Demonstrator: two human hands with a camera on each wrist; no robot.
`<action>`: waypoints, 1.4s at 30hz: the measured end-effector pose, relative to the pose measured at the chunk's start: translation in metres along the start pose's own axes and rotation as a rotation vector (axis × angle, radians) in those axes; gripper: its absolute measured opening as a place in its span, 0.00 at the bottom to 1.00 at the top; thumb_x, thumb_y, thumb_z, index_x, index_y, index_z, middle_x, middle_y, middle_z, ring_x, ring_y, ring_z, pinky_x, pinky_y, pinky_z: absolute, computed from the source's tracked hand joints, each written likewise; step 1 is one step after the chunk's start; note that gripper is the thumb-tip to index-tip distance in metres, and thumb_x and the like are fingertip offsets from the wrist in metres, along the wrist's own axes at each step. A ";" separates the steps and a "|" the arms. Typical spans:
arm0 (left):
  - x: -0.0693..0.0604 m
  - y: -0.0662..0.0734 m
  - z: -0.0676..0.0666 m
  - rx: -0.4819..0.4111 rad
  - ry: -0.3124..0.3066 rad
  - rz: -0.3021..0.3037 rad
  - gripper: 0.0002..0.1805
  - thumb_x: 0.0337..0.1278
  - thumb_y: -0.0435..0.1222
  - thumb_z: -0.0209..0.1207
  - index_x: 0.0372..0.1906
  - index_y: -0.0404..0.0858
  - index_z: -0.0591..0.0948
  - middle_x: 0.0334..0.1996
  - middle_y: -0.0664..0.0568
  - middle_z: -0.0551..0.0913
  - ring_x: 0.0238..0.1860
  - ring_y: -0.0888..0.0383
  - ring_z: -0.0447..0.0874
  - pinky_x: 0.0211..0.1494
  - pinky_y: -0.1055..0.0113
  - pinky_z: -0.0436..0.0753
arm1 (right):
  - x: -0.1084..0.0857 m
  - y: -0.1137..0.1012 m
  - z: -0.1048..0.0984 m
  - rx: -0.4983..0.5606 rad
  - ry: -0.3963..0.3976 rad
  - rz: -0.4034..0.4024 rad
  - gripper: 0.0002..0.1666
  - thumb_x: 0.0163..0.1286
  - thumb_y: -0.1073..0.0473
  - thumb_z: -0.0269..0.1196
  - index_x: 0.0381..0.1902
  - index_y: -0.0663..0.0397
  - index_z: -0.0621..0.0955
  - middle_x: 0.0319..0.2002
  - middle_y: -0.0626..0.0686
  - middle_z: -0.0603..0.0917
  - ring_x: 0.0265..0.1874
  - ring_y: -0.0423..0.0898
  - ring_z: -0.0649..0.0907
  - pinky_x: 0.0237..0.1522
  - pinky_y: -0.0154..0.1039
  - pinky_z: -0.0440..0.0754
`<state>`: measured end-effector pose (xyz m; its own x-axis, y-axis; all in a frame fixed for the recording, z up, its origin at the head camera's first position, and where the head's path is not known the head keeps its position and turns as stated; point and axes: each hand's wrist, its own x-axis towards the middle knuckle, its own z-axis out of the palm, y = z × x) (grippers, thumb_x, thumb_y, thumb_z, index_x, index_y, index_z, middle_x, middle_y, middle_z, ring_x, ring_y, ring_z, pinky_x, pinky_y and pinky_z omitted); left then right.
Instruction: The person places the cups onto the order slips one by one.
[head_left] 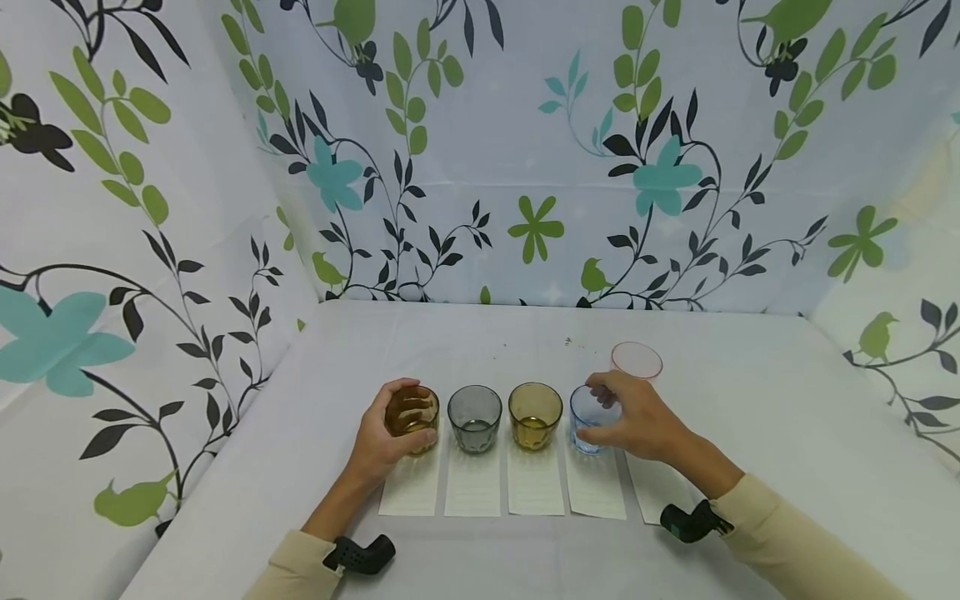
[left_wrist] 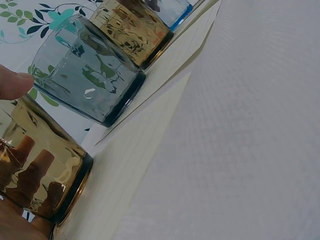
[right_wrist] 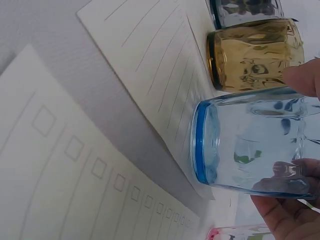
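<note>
My left hand (head_left: 378, 437) holds a brown-amber glass (head_left: 418, 404) at the left end of a row, thumb in front and fingers around its far side. The fingers show through the glass in the left wrist view. A grey glass (head_left: 474, 417) and a yellow-amber glass (head_left: 536, 417) stand upright in the middle of the row. At the right end, my right hand (head_left: 641, 421) grips a clear blue glass (head_left: 587, 425) between thumb and fingers. Its blue base (right_wrist: 201, 142) appears close to a paper strip in the right wrist view.
Several lined paper strips (head_left: 472, 487) lie side by side on the white table (head_left: 480, 554), below the glasses. One strip (right_wrist: 95, 185) bears small printed squares. Behind my right hand is a pink-rimmed clear glass (head_left: 636, 342). A leaf-patterned curtain (head_left: 480, 183) hangs behind the table.
</note>
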<state>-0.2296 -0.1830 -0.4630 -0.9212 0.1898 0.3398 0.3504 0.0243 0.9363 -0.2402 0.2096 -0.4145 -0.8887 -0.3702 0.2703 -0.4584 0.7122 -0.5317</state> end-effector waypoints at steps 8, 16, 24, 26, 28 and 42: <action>0.002 0.001 0.000 -0.037 -0.002 -0.007 0.40 0.48 0.22 0.68 0.69 0.36 0.67 0.60 0.36 0.75 0.60 0.41 0.77 0.62 0.60 0.80 | -0.002 -0.002 -0.004 0.016 -0.015 -0.018 0.41 0.52 0.47 0.79 0.59 0.62 0.78 0.47 0.54 0.84 0.46 0.51 0.82 0.50 0.52 0.84; 0.004 -0.002 0.002 -0.021 -0.004 -0.017 0.40 0.50 0.25 0.69 0.70 0.37 0.67 0.60 0.38 0.75 0.61 0.37 0.75 0.62 0.61 0.80 | -0.003 -0.004 -0.006 -0.010 -0.043 0.023 0.43 0.53 0.46 0.79 0.61 0.63 0.77 0.49 0.57 0.84 0.48 0.52 0.83 0.52 0.53 0.84; 0.001 -0.007 0.006 -0.031 -0.005 -0.026 0.41 0.49 0.24 0.69 0.70 0.37 0.67 0.61 0.38 0.75 0.61 0.38 0.75 0.63 0.56 0.79 | -0.009 -0.002 -0.005 -0.011 -0.062 0.054 0.45 0.54 0.47 0.78 0.64 0.63 0.76 0.53 0.58 0.83 0.51 0.54 0.82 0.54 0.55 0.83; 0.000 -0.006 0.005 -0.034 -0.001 -0.024 0.41 0.49 0.24 0.69 0.70 0.38 0.67 0.61 0.38 0.75 0.61 0.39 0.75 0.64 0.56 0.79 | -0.008 -0.001 -0.005 -0.011 -0.066 0.047 0.45 0.55 0.46 0.78 0.64 0.63 0.75 0.53 0.58 0.83 0.52 0.54 0.82 0.54 0.55 0.83; 0.000 -0.005 0.004 -0.034 -0.001 -0.020 0.41 0.49 0.24 0.69 0.70 0.38 0.67 0.61 0.38 0.75 0.61 0.39 0.76 0.63 0.57 0.79 | -0.008 -0.002 -0.004 -0.010 -0.067 0.046 0.45 0.55 0.46 0.78 0.64 0.63 0.75 0.54 0.59 0.83 0.52 0.55 0.82 0.54 0.55 0.83; -0.001 0.000 0.001 -0.031 -0.010 0.000 0.40 0.50 0.23 0.69 0.70 0.37 0.66 0.61 0.36 0.75 0.61 0.37 0.75 0.62 0.59 0.80 | 0.001 -0.009 -0.016 -0.033 -0.212 0.077 0.64 0.48 0.39 0.81 0.75 0.61 0.65 0.60 0.62 0.79 0.54 0.59 0.82 0.51 0.55 0.84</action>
<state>-0.2290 -0.1825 -0.4632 -0.9195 0.1994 0.3388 0.3445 -0.0063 0.9388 -0.2367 0.2125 -0.3967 -0.9021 -0.4282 0.0535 -0.3920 0.7612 -0.5166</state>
